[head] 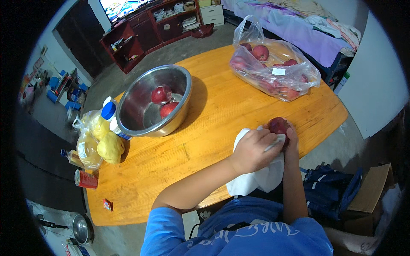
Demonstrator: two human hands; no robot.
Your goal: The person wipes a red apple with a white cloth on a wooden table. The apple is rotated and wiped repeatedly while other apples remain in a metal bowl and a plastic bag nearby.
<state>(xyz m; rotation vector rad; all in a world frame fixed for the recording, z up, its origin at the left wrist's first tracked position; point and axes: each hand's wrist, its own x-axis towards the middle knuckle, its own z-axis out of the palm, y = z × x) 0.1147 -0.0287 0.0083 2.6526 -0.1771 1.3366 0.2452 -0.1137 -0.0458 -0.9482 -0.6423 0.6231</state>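
Observation:
My right hand (291,138) holds a dark red apple (278,125) over the right front part of the wooden table. Bunched in my left hand (256,150), a white cloth (253,182) presses against the near side of that apple and hangs down past the table edge. A stainless steel basin (153,129) stands to the left with two red apples in it, one at the back (161,94) and one nearer (168,109). At the far right, a clear plastic bag (296,76) with a white label lies open around several red apples (260,52).
Left of the basin are a bottle with a blue cap (109,110), yellow fruit (110,148) partly bagged, a small bottle (74,158), a red can (86,179) and a small red packet (108,205). On the floor at right sits a cardboard box (368,192).

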